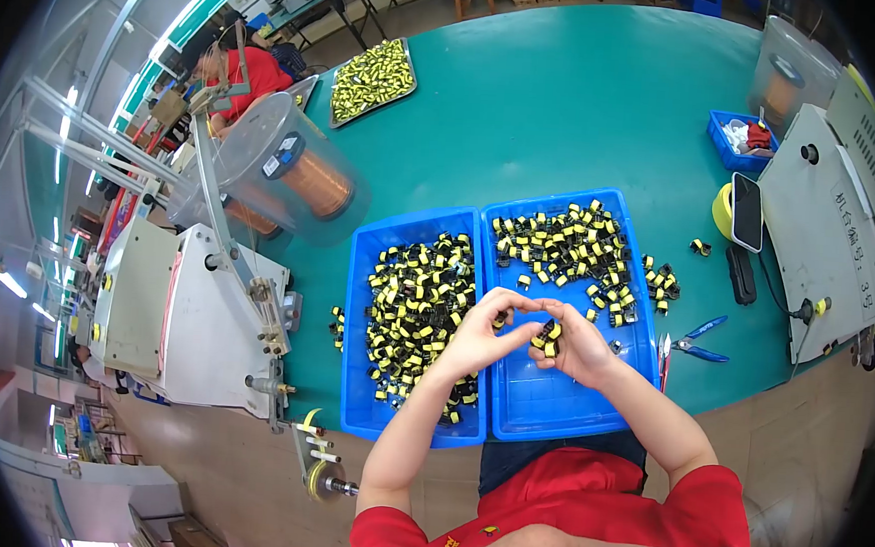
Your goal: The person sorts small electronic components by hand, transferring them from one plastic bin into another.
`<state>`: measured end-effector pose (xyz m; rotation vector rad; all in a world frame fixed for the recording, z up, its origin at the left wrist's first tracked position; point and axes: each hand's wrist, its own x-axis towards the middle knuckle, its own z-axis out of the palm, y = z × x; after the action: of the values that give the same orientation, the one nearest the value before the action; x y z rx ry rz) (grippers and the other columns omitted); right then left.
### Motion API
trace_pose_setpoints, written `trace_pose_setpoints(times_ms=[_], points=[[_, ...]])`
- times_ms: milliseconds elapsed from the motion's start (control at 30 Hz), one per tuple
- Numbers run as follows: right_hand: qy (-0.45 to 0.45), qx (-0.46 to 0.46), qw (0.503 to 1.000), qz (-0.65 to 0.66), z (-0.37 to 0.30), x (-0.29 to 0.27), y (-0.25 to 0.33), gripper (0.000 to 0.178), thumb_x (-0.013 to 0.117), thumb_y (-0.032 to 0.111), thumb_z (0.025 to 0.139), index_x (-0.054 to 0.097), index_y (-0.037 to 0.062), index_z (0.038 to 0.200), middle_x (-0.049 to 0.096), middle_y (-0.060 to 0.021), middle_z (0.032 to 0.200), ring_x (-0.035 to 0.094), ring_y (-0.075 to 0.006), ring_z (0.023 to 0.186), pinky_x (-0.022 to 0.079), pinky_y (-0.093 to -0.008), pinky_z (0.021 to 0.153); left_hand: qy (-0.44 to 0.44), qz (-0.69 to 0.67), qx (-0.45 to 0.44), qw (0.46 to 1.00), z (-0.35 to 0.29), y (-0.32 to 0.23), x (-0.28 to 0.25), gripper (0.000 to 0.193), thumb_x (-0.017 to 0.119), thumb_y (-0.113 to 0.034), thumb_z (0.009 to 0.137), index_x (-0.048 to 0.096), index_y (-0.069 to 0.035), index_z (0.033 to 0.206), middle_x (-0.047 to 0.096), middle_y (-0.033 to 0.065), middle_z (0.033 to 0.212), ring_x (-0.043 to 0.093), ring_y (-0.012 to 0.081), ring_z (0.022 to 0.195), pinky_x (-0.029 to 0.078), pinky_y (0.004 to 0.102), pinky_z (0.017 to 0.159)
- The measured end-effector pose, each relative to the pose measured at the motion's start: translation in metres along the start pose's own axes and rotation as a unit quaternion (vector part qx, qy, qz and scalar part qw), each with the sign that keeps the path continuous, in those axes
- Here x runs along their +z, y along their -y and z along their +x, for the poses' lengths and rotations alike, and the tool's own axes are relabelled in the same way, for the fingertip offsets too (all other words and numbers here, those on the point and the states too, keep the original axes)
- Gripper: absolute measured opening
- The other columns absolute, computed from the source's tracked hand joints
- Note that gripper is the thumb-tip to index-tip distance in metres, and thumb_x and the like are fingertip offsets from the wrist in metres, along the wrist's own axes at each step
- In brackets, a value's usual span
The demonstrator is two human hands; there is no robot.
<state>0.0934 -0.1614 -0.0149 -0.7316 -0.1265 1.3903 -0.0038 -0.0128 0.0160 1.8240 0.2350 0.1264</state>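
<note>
My left hand [489,334] and my right hand [581,345] meet at the fingertips above the right blue tray [524,411]. Between the fingers of my right hand are small black coils wrapped in yellow tape [549,339]. Another dark piece with a bit of yellow [501,320] shows in the curled palm of my left hand, partly covered by the fingers. Loose coils of the same kind [570,244] lie in the far part of the right tray. The left blue tray [357,314], beside it, is heaped with many more.
Wire-winding machines flank me, left [219,330] and right [832,212]. Copper spools stand in clear tubs [282,159]. Right of the trays lie blue-handled cutters [701,352], loose coils [662,284] and a phone [747,210]. A metal tray [405,94] of yellow pieces sits farther back, near a co-worker.
</note>
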Motion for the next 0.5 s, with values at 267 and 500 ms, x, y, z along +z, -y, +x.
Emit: trace_pose_setpoints(times_ms=[267,500], points=[[-0.030,-0.037,0.999,-0.003,-0.003,0.012,0.000,0.032,0.035,0.028,0.094,0.033,0.0116,0.122,0.052,-0.0083,0.093,0.050,-0.0154,0.070,0.039,-0.0279,0.055,-0.004,-0.004,-0.017,1.000,0.001,0.010,0.010,0.029,0.073,-0.015,0.075,0.061,-0.006,0.100,0.054,0.0033,0.098,0.051,0.0132,0.096,0.042,0.0285,0.082],[-0.043,-0.084,0.996,0.001,-0.007,0.014,0.004,0.032,0.045,0.012,0.089,0.037,0.0094,0.120,0.053,-0.0092,0.095,0.048,-0.0138,0.072,0.040,-0.0278,0.059,0.012,-0.342,-0.088,0.936,0.001,-0.001,0.000,0.040,0.062,-0.014,0.084,0.050,-0.005,0.121,0.056,0.0030,0.103,0.050,0.0088,0.093,0.038,0.0214,0.071]])
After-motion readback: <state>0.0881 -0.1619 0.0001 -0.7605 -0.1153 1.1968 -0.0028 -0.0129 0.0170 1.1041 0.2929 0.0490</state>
